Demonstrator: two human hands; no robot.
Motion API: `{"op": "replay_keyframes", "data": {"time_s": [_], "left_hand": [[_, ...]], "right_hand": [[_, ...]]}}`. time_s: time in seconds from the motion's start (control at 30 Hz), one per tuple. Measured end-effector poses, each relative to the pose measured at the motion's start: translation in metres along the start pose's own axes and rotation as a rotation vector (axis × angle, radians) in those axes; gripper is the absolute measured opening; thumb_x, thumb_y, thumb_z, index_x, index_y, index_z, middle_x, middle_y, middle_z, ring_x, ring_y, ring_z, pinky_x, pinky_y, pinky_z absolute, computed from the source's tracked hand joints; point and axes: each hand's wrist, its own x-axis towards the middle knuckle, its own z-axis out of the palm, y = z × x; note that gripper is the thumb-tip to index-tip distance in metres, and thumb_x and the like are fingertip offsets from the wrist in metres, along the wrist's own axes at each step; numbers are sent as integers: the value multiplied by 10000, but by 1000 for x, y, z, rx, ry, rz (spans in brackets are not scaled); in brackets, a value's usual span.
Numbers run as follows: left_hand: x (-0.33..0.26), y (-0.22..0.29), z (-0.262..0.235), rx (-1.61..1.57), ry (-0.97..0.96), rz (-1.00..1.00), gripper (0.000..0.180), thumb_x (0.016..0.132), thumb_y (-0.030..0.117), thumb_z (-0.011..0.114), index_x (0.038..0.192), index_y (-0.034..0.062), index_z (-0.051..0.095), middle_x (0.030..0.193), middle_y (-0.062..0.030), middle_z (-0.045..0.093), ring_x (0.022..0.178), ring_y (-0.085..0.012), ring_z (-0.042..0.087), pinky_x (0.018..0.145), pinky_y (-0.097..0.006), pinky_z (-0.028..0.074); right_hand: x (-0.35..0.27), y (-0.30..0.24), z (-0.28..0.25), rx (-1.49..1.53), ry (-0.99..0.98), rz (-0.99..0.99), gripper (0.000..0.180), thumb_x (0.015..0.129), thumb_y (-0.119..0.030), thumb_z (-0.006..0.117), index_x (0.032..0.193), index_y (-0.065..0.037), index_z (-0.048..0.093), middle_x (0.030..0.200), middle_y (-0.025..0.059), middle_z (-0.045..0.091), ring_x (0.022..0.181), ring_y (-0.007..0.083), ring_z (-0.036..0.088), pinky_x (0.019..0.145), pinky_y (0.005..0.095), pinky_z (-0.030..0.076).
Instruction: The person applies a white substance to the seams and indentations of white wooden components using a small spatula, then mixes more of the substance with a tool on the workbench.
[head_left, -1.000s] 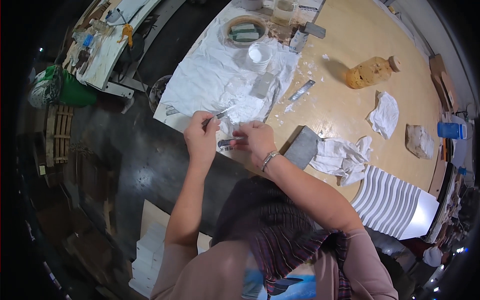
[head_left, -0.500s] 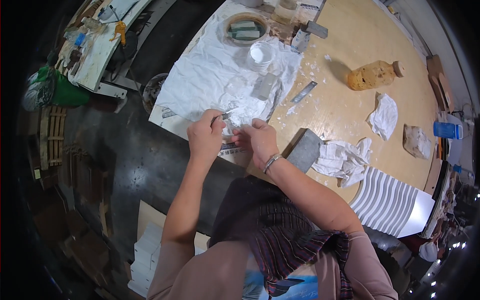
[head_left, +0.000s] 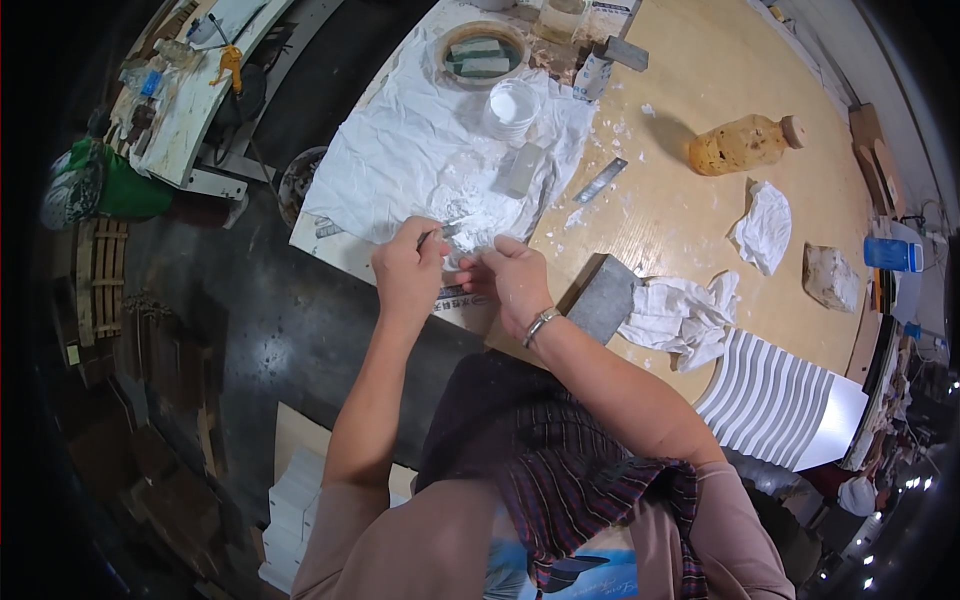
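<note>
My left hand [head_left: 405, 268] is closed around a thin tool with a dark handle [head_left: 426, 236], whose light tip reaches over white powder [head_left: 462, 205] heaped on a white cloth [head_left: 370, 150]. Close beside it, my right hand [head_left: 517, 283] has its thumb and fingers curled together near the cloth's front edge. Whatever lies between those fingertips is too small or hidden to make out. Beyond the powder, a pale block [head_left: 525, 170] rests on the cloth. Farther back stand a clear tub of white stuff [head_left: 511, 108] and a round bowl [head_left: 440, 58] with greenish blocks in liquid.
Right of my hands lie a grey sharpening stone [head_left: 605, 300], a crumpled white rag [head_left: 680, 318] and a stack of curved white pieces [head_left: 785, 400]. A metal strip [head_left: 602, 180] and an amber bottle on its side [head_left: 742, 147] are farther off. A person in green [head_left: 130, 185] is at far left.
The view has shifted slightly, so the table's things sit a little farther left. Both hands stay close together over the cloth's front edge, with almost the same hold.
</note>
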Motion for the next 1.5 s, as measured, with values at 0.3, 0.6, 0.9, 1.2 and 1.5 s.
{"op": "replay_keyframes", "data": {"time_s": [0.3,0.6,0.9,1.2,1.5], "left_hand": [[0,5,-1,10,48,-31,76,845,34,573,891,7,626,651,-112,650,553,-172,626,540,-291,473],[-3,10,-2,49,49,8,57,838,36,575,867,16,620,626,-105,646,543,-187,627,537,-302,472],[-6,10,1,95,88,56,50,823,40,585,859,44,619,637,-105,648,564,-233,642,544,-332,475],[-6,17,0,226,45,207,27,805,28,577,818,47,589,616,-111,631,580,-303,633,539,-382,469],[-5,18,-3,177,-28,140,36,805,18,571,826,36,593,626,-117,641,566,-285,638,540,-372,473]], "right_hand": [[-2,-1,-1,-1,-13,-20,163,907,3,416,756,-33,468,798,157,630,646,227,668,527,294,542],[-3,1,-2,-23,-22,-20,171,892,10,427,732,-47,445,805,167,637,648,234,660,548,304,550],[-2,2,-2,-35,-26,-23,174,900,18,400,742,-38,447,801,160,634,647,231,659,552,302,553],[-2,2,-2,-37,-32,-26,168,907,18,385,761,-31,452,800,158,626,642,231,657,551,302,553],[-2,3,-1,-52,-26,-31,159,909,17,385,778,-17,468,794,158,628,636,228,659,540,302,556]]}}
